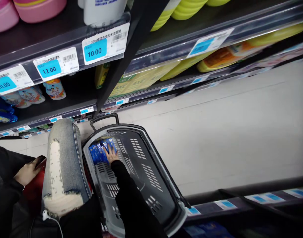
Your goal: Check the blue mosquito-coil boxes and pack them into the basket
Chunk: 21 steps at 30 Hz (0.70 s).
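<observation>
My right hand [111, 156] reaches down into a dark grey shopping basket [151, 142]. Its fingers are spread and rest against shiny blue packs [96, 153] at the basket's far left end. Whether the fingers grip a pack cannot be told. At the left, beside my bent knee in ripped jeans [63, 158], my left hand [28, 172] is closed with its fingers curled over something dark. That thing is mostly hidden, and a red surface [37, 185] shows just below it.
Store shelves [67, 109] with price tags, pink bottles [39, 10] and small spray-type bottles [54, 89] stand ahead. Yellow bottles and boxes [141, 79] fill the shelves farther right. Pale floor [228, 125] runs along the basket's right. Another tagged shelf edge [225, 205] lies at the lower right.
</observation>
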Each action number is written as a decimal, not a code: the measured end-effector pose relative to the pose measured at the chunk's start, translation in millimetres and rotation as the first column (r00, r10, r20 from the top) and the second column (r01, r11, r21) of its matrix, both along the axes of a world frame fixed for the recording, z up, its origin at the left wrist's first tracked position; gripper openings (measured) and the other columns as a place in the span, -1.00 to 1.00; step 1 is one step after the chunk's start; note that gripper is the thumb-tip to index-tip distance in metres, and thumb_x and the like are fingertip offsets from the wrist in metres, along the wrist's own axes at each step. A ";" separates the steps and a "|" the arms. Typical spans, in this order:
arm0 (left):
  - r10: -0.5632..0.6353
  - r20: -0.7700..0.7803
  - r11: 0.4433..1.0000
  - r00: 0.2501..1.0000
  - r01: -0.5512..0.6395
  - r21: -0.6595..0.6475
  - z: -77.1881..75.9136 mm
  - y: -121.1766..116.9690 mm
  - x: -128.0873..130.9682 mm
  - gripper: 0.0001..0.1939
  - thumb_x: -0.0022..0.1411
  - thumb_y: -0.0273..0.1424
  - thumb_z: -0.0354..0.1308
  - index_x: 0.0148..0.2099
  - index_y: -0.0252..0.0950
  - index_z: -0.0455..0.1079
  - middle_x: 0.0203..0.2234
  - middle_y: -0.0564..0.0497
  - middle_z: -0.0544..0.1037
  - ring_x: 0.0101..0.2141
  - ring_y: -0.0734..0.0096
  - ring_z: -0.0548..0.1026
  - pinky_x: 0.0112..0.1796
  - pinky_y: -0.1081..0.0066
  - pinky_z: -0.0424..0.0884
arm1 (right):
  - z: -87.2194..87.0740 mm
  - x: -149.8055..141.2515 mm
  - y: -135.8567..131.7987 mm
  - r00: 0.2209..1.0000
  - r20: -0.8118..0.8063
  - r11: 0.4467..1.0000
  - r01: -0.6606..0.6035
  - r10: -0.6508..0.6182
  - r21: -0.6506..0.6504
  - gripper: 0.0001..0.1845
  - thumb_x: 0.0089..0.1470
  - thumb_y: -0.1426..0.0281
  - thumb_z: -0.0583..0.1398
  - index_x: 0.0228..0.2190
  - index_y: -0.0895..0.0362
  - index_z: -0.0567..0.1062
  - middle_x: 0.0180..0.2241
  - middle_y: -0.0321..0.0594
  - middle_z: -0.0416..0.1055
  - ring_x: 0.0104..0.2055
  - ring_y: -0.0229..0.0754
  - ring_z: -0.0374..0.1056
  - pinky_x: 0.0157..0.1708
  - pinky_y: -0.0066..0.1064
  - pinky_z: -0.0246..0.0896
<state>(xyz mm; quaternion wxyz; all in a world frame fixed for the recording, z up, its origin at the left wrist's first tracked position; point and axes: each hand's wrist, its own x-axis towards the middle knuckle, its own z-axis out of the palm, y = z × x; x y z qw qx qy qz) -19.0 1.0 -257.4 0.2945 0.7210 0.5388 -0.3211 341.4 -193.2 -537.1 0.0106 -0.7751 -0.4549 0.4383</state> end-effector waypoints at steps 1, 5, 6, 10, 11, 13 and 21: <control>-0.009 -0.006 1.000 1.000 0.009 -0.004 -0.5 -0.2 0.4 -0.42 0.20 -0.21 -0.21 0.21 -0.36 0.13 0.02 -0.20 0.46 0.04 0.16 0.40 0.01 0.28 0.29 | 0.9 0.5 4.9 1.000 -0.007 1.000 -0.015 0.015 0.011 -0.26 -0.02 0.64 -0.03 0.22 0.10 0.04 0.26 -0.06 -0.01 0.28 0.03 -0.11 0.17 0.13 -0.20; -0.024 -0.016 1.000 1.000 0.024 -0.005 -0.9 -0.9 1.3 -0.42 0.20 -0.21 -0.21 0.20 -0.39 0.14 0.04 -0.23 0.43 0.03 0.15 0.40 0.01 0.27 0.29 | 2.5 3.2 27.0 0.996 -0.051 0.996 -0.072 0.075 0.050 -0.37 -0.02 0.65 -0.03 0.12 0.18 0.25 0.19 -0.09 0.16 0.27 -0.03 -0.09 0.19 0.03 -0.17; -0.021 -0.012 1.000 1.000 0.021 -0.002 -0.9 -1.0 0.7 -0.42 0.21 -0.21 -0.21 0.20 -0.37 0.13 0.05 -0.21 0.43 0.03 0.16 0.40 0.01 0.27 0.29 | 3.7 3.4 30.5 0.994 -0.061 0.995 -0.083 0.086 0.059 -0.40 -0.02 0.65 -0.03 0.09 0.21 0.28 0.17 -0.07 0.19 0.27 -0.05 -0.07 0.20 0.00 -0.17; 0.000 -0.003 1.000 1.000 0.000 0.008 -1.5 -1.2 -4.2 -0.41 0.21 -0.19 -0.20 0.22 -0.35 0.11 0.04 -0.20 0.43 0.04 0.15 0.40 0.01 0.26 0.28 | 12.9 1.5 30.0 0.990 -0.077 0.988 -0.110 0.119 0.112 -0.43 -0.03 0.68 -0.05 0.04 0.28 0.32 0.16 -0.04 0.20 0.28 -0.10 -0.08 0.22 -0.04 -0.23; 0.004 0.000 1.000 1.000 -0.004 0.007 -1.6 -1.2 -5.1 -0.41 0.20 -0.18 -0.20 0.22 -0.35 0.11 0.05 -0.20 0.43 0.04 0.15 0.39 0.01 0.27 0.28 | 15.6 0.6 27.5 0.989 -0.076 0.985 -0.118 0.128 0.126 -0.43 -0.03 0.69 -0.05 0.04 0.28 0.31 0.18 -0.05 0.17 0.29 -0.11 -0.11 0.23 -0.05 -0.27; 0.006 0.002 1.000 1.000 -0.006 -0.007 -1.8 -1.2 -5.3 -0.39 0.21 -0.17 -0.21 0.23 -0.36 0.10 0.06 -0.20 0.41 0.05 0.15 0.39 0.02 0.28 0.28 | 20.0 -1.2 22.9 0.987 -0.070 0.981 -0.134 0.145 0.140 -0.43 -0.02 0.71 -0.06 0.05 0.27 0.30 0.21 -0.07 0.13 0.30 -0.14 -0.15 0.25 -0.09 -0.33; -0.015 -0.048 0.999 0.999 0.013 -0.030 -3.8 -0.8 1.7 -0.39 0.21 -0.21 -0.21 0.22 -0.43 0.10 0.06 -0.27 0.40 0.06 0.13 0.38 0.02 0.25 0.26 | 24.5 -0.6 40.8 0.987 -0.043 0.978 -0.148 0.155 0.149 -0.52 0.00 0.69 -0.02 -0.04 0.24 0.36 0.17 -0.06 0.18 0.23 -0.15 -0.03 0.21 -0.10 -0.27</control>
